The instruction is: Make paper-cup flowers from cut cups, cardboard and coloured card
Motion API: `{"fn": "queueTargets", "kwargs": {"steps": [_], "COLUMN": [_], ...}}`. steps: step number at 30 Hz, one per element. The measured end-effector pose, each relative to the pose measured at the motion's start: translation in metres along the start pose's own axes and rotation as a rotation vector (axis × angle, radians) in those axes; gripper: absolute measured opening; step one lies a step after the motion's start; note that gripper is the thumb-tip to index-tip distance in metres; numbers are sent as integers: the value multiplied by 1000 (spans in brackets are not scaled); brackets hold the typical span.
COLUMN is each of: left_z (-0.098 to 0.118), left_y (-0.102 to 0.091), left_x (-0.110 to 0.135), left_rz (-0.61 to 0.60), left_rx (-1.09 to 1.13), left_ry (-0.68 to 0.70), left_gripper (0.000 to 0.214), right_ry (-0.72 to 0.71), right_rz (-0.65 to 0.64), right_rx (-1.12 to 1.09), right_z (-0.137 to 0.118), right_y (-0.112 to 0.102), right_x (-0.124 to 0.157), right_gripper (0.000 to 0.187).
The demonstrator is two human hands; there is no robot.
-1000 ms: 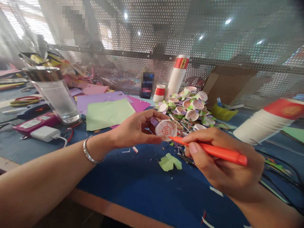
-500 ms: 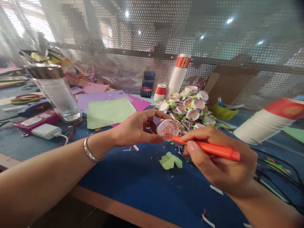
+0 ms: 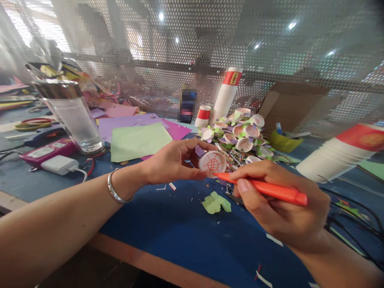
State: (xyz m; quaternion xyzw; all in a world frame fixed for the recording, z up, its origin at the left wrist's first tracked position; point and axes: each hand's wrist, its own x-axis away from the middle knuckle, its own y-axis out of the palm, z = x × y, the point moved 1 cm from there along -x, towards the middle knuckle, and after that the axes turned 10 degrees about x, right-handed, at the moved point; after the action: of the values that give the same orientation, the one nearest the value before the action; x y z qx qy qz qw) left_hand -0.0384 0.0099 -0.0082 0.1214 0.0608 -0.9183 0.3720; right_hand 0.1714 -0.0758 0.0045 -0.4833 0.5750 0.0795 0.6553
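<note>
My left hand (image 3: pixel 172 162) pinches a small cut-down paper cup (image 3: pixel 212 163) on its side, its round white base with a red drawn pattern facing me. My right hand (image 3: pixel 279 204) grips an orange marker (image 3: pixel 264 189) whose tip touches the lower edge of that base. Both hands hover over the blue table mat (image 3: pixel 168 228). A silver bangle (image 3: pixel 115 190) circles my left wrist. Behind the cup lies a heap of similar decorated cup bases (image 3: pixel 241 136) with purple and green paper petals.
A glass tumbler (image 3: pixel 73 118), a white charger (image 3: pixel 58 165) and a pink case (image 3: pixel 45 151) stand at left. Coloured paper sheets (image 3: pixel 139 140) lie behind. Stacks of red-rimmed paper cups (image 3: pixel 226 94) (image 3: pixel 339 152), a cardboard box (image 3: pixel 291 106), black cables (image 3: pixel 351 216), green scraps (image 3: pixel 216 203).
The marker tip has made small strokes along the cup base's lower edge; both hands have stayed almost in the same place.
</note>
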Motion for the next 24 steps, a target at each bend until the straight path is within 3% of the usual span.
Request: {"fn": "queueTargets", "kwargs": {"steps": [5,24], "left_z": [-1,0], "left_y": [0,2], "left_x": [0,1], "left_rz": [-1,-8], "left_rx": [25,66], "left_ry": [13,48], "left_gripper": [64,59], "right_ry": [9,26], "right_rz": [-42,4], "right_rx": [3,56], "right_z": [0,3], "right_y": [1,-1], "right_x": [-2,0], "right_gripper": [12,12]}}
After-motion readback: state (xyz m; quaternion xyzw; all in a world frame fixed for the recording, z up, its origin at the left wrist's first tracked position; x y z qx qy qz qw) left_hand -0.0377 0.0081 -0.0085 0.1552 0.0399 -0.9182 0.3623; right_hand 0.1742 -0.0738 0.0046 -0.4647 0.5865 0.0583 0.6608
